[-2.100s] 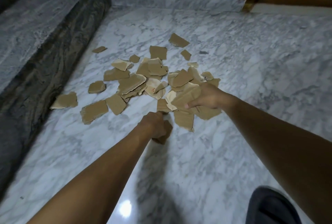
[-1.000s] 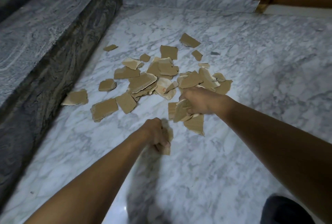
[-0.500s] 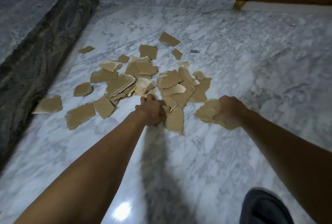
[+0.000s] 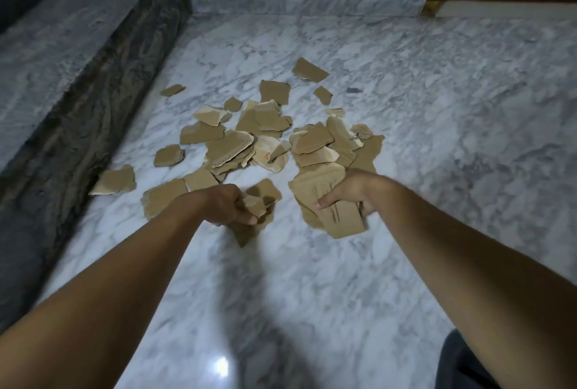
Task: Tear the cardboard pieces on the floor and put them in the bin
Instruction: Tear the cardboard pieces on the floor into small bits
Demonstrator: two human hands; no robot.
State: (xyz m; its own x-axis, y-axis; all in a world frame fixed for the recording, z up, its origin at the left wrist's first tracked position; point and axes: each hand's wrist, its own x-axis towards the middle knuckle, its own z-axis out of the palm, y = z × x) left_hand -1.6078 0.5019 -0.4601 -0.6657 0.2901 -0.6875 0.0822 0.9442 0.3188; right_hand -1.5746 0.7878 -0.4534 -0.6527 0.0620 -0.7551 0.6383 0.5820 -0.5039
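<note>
Gathering seems the step in hand; next comes carrying both loads to a bin, which is nowhere in view. Left hand [image 4: 229, 206] is fisted round small scraps [image 4: 257, 201]; right hand [image 4: 351, 190] pinches a flat stack [image 4: 335, 217]. Beyond, torn cardboard pieces [image 4: 249, 142] litter the marble floor [image 4: 437, 123].

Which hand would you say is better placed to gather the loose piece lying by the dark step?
Probably the left hand: it is nearer that piece, though already clutching scraps.
</note>
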